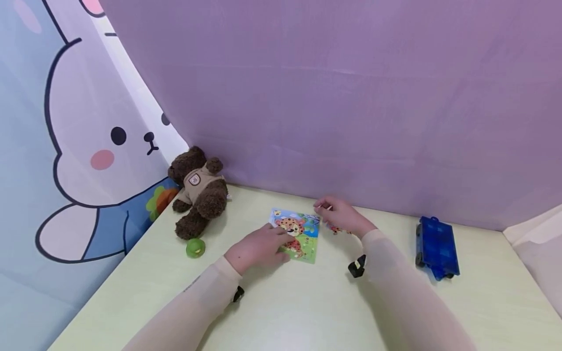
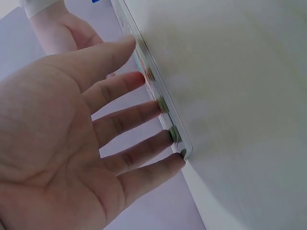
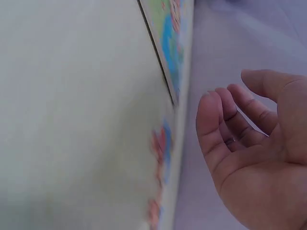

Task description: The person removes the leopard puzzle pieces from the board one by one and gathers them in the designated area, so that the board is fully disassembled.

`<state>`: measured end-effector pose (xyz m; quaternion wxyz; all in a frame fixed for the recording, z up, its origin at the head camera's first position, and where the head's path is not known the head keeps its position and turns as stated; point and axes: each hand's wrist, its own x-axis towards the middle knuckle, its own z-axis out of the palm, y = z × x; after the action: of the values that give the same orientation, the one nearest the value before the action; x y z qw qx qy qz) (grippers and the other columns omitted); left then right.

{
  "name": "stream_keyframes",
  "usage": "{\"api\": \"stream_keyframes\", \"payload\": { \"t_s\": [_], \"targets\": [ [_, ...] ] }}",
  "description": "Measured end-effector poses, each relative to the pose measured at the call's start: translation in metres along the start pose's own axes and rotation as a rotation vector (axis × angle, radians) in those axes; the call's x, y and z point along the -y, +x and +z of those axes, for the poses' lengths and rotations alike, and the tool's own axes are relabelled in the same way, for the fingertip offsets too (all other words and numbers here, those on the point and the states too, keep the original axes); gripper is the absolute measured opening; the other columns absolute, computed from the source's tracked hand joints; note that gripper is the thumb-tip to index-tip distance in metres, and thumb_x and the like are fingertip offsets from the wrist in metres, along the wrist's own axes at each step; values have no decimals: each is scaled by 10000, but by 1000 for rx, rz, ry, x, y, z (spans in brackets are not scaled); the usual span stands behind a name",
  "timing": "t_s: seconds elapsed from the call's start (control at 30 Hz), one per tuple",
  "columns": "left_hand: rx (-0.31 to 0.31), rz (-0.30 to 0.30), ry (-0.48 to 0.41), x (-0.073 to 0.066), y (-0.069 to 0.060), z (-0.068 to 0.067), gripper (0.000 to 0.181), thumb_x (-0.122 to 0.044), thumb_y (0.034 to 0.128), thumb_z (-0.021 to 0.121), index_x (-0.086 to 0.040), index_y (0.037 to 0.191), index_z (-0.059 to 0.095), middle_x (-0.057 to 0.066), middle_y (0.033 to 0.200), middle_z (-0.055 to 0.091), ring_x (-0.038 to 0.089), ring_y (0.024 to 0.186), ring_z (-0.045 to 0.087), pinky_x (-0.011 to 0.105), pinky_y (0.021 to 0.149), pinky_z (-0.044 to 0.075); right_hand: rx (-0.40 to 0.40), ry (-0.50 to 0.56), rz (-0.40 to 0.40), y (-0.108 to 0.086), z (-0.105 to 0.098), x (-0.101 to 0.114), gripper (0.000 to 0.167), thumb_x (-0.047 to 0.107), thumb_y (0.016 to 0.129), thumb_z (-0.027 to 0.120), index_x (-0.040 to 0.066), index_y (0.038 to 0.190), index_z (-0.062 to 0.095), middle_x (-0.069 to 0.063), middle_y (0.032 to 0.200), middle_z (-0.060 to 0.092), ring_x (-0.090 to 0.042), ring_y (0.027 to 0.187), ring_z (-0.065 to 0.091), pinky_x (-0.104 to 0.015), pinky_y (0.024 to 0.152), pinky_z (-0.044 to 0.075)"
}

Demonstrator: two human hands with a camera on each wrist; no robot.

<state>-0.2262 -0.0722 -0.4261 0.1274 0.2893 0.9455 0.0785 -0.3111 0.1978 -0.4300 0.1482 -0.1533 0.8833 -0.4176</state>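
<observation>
A jigsaw puzzle board (image 1: 309, 243) with a cartoon leopard on blue and green lies flat on the table. My left hand (image 1: 263, 246) rests its fingertips on the board's left part, covering some of the picture. In the left wrist view the fingers (image 2: 129, 117) are spread and nearly straight against the thin board. Just right of the board, my right hand (image 1: 342, 214) is raised over the table, its fingers (image 3: 208, 115) loosely bent with nothing visible between them. Beneath it lie small loose puzzle pieces (image 1: 335, 229) with red and blue print, partly hidden by the hand and blurred in the right wrist view.
A brown teddy bear (image 1: 210, 200) in a beige shirt sits at the back left, with a small green round toy (image 1: 195, 248) in front of it. Over on the right stands a blue translucent wheeled toy (image 1: 438, 247). A purple curtain (image 1: 333, 97) hangs behind the table.
</observation>
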Motion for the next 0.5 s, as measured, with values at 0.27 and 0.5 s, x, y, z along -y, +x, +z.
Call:
{"api": "stream_keyframes", "payload": {
  "t_s": [0.27, 0.5],
  "targets": [
    [-9, -23, 96, -10, 2, 7, 576, -561, 1073, 566, -314, 1593, 525, 103, 1653, 493, 445, 1500, 467, 538, 1195, 524, -16, -101, -34, 18, 29, 0, 300, 249, 1084, 585, 93, 1323, 678, -125, 1260, 702, -221, 1030, 671, -353, 817, 595],
    [-6, -37, 118, -12, 2, 7, 591, -598, 1068, 547, -333, 1596, 519, 107, 1695, 445, 463, 1520, 440, 554, 1186, 531, -1, -138, -101, 24, 37, 4, 276, 192, 1032, 702, 42, 1264, 698, -122, 1210, 694, -256, 1119, 658, -486, 1050, 576]
  ]
}}
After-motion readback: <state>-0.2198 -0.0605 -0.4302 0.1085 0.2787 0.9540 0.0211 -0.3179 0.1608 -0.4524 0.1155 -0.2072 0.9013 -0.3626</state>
